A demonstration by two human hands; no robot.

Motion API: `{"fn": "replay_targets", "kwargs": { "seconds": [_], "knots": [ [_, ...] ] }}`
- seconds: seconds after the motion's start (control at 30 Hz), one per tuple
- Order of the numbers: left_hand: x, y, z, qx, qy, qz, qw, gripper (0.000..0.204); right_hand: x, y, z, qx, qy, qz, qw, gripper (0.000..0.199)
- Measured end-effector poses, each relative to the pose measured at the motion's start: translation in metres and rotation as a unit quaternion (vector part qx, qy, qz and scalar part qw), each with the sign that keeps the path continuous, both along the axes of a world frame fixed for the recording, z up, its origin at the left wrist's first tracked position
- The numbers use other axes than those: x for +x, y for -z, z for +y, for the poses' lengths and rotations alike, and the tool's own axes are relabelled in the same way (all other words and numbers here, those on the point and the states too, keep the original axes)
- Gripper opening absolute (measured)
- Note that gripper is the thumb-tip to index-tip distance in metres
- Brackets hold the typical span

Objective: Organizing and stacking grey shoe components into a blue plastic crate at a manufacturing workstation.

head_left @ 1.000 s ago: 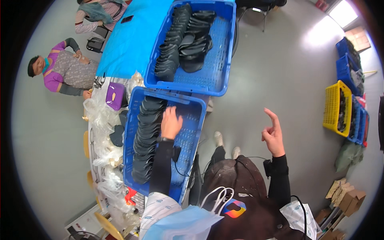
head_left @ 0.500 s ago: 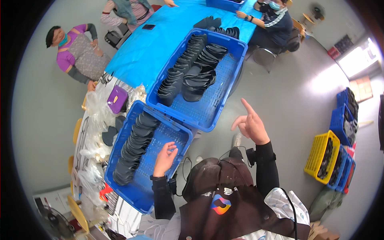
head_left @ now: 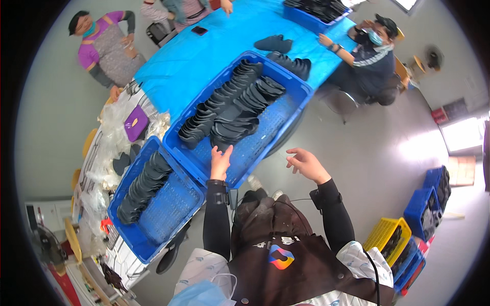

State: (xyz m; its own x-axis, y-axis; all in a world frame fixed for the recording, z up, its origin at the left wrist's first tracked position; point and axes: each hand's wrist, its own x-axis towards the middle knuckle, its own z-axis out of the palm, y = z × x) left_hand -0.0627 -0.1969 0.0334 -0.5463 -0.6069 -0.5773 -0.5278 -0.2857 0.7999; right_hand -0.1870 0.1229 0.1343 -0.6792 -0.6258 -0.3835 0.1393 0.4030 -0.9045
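Note:
My left hand [head_left: 220,162] hovers over the near rim of the larger blue crate [head_left: 275,133], fingers apart and holding nothing. Just ahead of its fingertips lie dark, curved, insole-shaped pieces [head_left: 232,131], nested in rows along the crate's left side and middle. Off the crate's right side, my right hand [head_left: 308,166] is in the air with its fingers loosely spread, also empty. A second blue crate [head_left: 171,219] sits at the lower left, with one slanting row of similar dark pieces [head_left: 146,188] along its left side.
More dark pieces [head_left: 291,65] lie on the blue-covered table [head_left: 178,66] beyond the crate. A masked person [head_left: 375,61] sits at the far right; another person [head_left: 109,51] stands far left. Plastic bags [head_left: 99,171] and a purple tray [head_left: 136,124] cover the left table. A yellow basket [head_left: 383,237] stands right.
My view has shifted, and I have come closer to the larger crate. My left hand has gone from above the nearer crate to the larger one's rim. My right hand has lowered its pointing finger.

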Motion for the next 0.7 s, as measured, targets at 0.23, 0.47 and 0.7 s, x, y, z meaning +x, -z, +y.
{"fn": "replay_targets", "kwargs": {
  "seconds": [0.23,0.47,0.7],
  "knots": [
    [-0.068,0.064,-0.043,0.07,-0.137,-0.04,0.987,0.122,-0.114,0.031,-0.116,0.051,-0.11,0.081,0.989,0.043],
    [-0.09,0.107,-0.042,-0.045,-0.207,-0.112,0.971,0.118,-0.186,0.115,-0.26,0.251,-0.386,0.269,0.846,0.05],
    [-0.086,0.125,-0.051,-0.158,-0.189,0.007,0.969,0.094,-0.149,0.166,-0.288,0.32,-0.45,0.152,0.82,0.112]
  ]
}}
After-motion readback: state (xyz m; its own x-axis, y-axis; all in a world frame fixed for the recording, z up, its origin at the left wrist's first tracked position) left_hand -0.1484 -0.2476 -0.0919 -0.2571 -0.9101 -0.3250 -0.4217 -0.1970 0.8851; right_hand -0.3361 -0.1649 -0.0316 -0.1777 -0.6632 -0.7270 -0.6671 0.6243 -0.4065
